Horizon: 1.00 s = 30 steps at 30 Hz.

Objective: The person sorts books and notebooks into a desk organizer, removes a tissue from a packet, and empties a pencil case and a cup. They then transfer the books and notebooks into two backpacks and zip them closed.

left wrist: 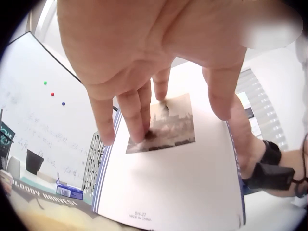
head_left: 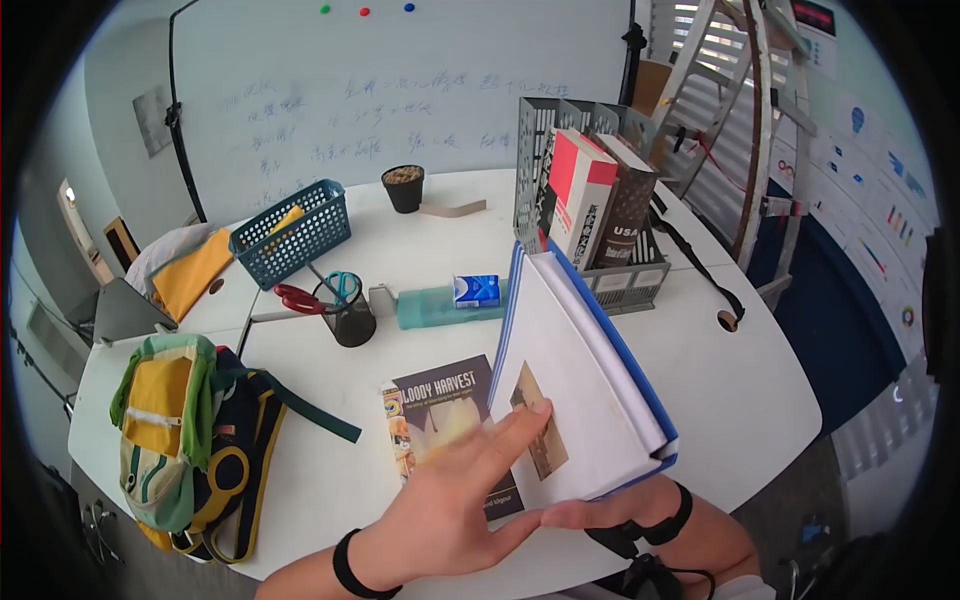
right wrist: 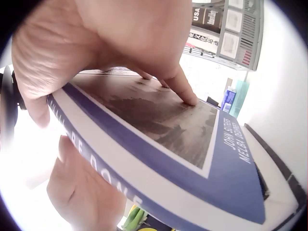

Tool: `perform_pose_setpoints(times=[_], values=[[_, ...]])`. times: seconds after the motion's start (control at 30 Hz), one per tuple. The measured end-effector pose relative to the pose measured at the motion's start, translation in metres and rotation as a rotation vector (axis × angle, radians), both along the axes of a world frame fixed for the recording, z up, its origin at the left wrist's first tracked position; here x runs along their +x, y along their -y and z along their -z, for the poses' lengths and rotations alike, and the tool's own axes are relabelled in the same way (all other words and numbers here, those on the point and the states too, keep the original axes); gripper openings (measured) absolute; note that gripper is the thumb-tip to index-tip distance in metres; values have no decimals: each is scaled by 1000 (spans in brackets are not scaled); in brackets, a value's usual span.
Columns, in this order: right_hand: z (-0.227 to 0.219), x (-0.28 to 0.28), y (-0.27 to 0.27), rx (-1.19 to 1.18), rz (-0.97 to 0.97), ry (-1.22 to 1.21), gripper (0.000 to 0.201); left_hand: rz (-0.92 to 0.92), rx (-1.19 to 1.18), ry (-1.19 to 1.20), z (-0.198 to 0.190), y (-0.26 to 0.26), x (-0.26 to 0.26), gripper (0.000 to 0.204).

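A thick blue-and-white book [head_left: 600, 390] stands tilted upright above the table, its spine lettered in the right wrist view. My right hand [head_left: 640, 505] grips its lower near edge, fingers spread over the blue-bordered cover [right wrist: 238, 178] on the far side. My left hand [head_left: 440, 520] is spread, with straight fingers touching the small printed picture [left wrist: 175, 120] on the white face. In the left wrist view the left thumb hangs near that face's right edge. Flat on the table under the left hand lies a dark book titled Bloody Harvest [head_left: 440, 385], partly covered by the hand.
A grey file rack [head_left: 630, 285] holding books stands behind. A mesh pen cup [head_left: 350, 325] with scissors, a teal case [head_left: 425, 308], a blue-and-white packet [head_left: 477, 291], a blue basket [head_left: 292, 235] and a potted plant [head_left: 403, 190] are farther back. A backpack [head_left: 160, 430] lies left.
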State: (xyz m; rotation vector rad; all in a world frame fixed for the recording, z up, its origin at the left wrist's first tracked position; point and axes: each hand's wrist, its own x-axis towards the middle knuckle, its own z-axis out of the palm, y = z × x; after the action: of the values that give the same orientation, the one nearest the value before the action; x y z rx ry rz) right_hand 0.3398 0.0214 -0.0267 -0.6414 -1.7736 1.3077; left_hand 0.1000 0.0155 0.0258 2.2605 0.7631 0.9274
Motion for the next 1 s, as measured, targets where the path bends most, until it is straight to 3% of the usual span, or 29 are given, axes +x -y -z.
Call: perform_pose_setpoints(times=[0.1,0.23,0.33,0.5,0.7,1.0], values=[[-2,-11,4,61,99,0,128,56,70,96,-15,-10,-8,93],[-20,-20,-2,-151,45,-77,137,170,233,127,-45,-33,-6,87],[-24,-21,-5,-154,18,-64,137,66,333,53,-71,-28,1,81],[-24,-19,-8,130,94,187,125,22,459,38,-71,-35,16,64],[-23,-5,-16,317,91,114,102,79,410,85,-71,-35,18,45],[-32,-6,-5,299,192,150,94,54,409,30,-79,-37,18,44]])
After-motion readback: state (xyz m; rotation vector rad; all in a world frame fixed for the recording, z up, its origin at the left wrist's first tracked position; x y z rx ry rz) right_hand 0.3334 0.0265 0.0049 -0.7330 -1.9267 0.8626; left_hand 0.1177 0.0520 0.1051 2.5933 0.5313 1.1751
